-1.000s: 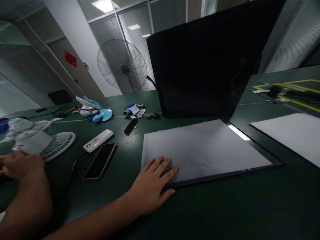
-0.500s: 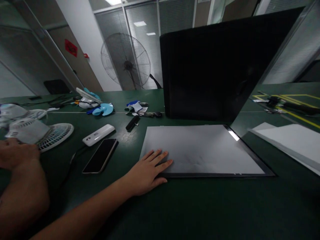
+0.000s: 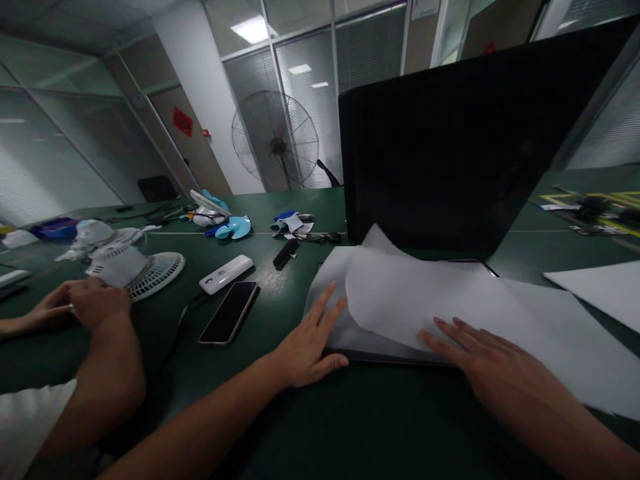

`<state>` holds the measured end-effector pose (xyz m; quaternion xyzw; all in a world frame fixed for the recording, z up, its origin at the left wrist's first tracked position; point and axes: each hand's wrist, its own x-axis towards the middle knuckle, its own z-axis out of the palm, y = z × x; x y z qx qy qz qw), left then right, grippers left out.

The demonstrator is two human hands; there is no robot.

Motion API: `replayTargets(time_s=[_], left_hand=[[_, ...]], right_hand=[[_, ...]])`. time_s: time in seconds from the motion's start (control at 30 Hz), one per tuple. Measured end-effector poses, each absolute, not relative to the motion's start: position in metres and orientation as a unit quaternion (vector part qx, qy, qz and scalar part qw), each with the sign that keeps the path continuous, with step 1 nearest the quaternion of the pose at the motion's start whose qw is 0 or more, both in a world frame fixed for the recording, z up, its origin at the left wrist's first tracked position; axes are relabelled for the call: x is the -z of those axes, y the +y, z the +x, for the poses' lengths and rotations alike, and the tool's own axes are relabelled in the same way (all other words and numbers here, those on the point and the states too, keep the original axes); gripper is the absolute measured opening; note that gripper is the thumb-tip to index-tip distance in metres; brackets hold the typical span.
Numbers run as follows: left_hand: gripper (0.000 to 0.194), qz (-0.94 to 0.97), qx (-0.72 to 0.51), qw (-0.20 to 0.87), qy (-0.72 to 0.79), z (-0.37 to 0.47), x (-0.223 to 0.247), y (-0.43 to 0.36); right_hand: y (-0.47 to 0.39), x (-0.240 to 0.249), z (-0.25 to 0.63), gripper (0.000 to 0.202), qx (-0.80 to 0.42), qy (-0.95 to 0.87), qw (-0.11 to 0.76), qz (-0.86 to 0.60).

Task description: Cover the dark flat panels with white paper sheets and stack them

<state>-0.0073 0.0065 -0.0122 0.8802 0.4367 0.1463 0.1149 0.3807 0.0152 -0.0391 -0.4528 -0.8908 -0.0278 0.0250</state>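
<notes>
A white, thin, flexible sheet (image 3: 425,287) lies over a flat dark-edged panel (image 3: 380,358), with its left part curled up and one corner raised at the back. My left hand (image 3: 307,347) is open at the panel's left front corner, fingers spread on or just above the pale surface there. My right hand (image 3: 500,373) lies open over the front of the sheet, fingers stretched out flat. Most of the panel is hidden under the sheet. Behind it stands a large black screen-like panel (image 3: 465,147), tilted.
On the left lie a phone (image 3: 230,313), a white power bank (image 3: 227,274) with a cable, and a small black object (image 3: 285,254). Another person's hands (image 3: 97,303) work by a white fan part (image 3: 157,275). More white sheets (image 3: 605,287) lie at the right.
My right hand has come into view, and a white sheet now covers most of the panel. My left hand stays near the left front corner. The view has tilted up and turned left.
</notes>
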Motion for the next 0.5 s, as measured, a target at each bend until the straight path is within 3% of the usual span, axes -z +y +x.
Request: replayTargets(time_s=[0.2,0.4,0.5], left_hand=[[0.087,0.866,-0.191,0.102,0.451,-0.007,0.012,0.006],[0.034,0.785,-0.283,0.105,0.542,-0.005,0.013,0.009],[0.019,0.757,-0.267,0.097,0.588,-0.004,0.016,0.009]], right_hand=[[0.031,0.020,0.331,0.071,-0.031,-0.914,-0.026,-0.405],[0.029,0.028,0.337,0.053,-0.027,-0.923,0.026,-0.384],[0.033,0.039,0.382,0.061,-0.002,-0.898,0.100,-0.428]])
